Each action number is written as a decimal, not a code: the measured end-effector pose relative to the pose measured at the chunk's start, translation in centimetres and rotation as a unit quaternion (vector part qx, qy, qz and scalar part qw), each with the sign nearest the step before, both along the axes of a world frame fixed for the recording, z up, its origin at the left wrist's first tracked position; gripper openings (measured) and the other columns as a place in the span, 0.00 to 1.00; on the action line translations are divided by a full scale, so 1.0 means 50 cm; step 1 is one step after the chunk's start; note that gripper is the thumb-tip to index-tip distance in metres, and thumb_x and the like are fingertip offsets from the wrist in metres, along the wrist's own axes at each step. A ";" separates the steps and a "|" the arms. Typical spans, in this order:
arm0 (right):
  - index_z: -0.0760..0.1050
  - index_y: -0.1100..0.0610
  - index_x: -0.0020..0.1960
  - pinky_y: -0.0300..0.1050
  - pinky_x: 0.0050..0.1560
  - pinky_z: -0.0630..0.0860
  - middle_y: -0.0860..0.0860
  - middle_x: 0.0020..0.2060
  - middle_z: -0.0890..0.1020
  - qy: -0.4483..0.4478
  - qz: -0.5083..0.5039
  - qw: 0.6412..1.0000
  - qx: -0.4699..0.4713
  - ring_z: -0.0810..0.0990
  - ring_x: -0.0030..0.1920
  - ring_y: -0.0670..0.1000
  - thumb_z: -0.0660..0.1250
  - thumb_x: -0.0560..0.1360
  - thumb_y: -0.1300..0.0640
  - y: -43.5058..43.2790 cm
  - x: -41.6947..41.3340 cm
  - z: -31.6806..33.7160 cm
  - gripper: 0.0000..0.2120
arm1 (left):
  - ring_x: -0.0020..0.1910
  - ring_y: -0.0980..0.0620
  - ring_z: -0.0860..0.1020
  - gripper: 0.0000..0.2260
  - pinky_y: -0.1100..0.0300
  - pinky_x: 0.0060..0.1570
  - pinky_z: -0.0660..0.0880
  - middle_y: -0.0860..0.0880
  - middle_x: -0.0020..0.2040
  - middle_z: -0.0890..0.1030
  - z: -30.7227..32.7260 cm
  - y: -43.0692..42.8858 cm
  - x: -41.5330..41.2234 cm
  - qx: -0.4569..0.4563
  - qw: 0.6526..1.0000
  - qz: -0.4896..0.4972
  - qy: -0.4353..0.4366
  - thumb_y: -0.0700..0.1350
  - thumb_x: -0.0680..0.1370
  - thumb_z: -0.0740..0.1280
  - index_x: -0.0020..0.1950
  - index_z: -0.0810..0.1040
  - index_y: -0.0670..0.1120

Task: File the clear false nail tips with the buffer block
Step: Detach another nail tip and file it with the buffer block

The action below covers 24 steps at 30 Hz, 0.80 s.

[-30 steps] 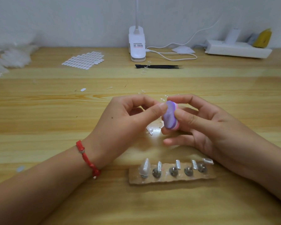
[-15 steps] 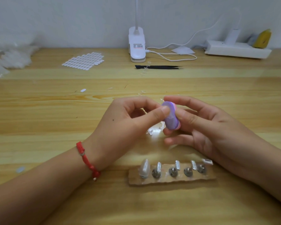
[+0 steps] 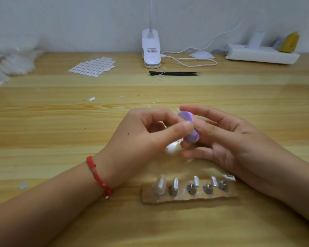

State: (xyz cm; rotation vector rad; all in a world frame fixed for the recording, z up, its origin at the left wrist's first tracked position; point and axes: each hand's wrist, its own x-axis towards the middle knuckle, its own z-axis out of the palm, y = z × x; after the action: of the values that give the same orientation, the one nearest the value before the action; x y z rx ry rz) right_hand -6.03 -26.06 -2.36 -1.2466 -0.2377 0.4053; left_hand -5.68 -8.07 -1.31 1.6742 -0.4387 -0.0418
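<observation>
Filing seemed midway. The right hand (image 3: 230, 139) gripped the buffer block (image 3: 190, 137) above the counter's (image 3: 61, 122) middle. The left hand (image 3: 141, 136) pinched, probably, a hidden nail tip against it. On the near strip (image 3: 185, 197) only one mounted tip (image 3: 160, 184) stood.

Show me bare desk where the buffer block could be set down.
Free: the wide, nearly bare band between the tweezers and the buffer block; the stretch below the power strip. Crowded: around the left hand, right hand and nail stand; the back-left pile of tips.
</observation>
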 end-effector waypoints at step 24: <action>0.82 0.56 0.57 0.43 0.42 0.81 0.58 0.44 0.82 0.006 -0.018 1.000 -0.002 0.84 0.41 0.52 0.67 0.74 0.60 0.003 -0.003 0.005 0.13 | 0.22 0.60 0.64 0.06 0.71 0.25 0.62 0.59 0.23 0.72 -0.002 0.000 0.002 -0.022 0.996 0.081 -0.012 0.50 0.69 0.70 0.34 0.80 0.50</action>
State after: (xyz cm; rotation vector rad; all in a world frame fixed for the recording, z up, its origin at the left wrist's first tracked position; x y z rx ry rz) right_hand -6.17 -25.89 -2.12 -1.2504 -0.2035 0.3820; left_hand -5.55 -8.09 -1.43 1.6634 -0.3177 0.1063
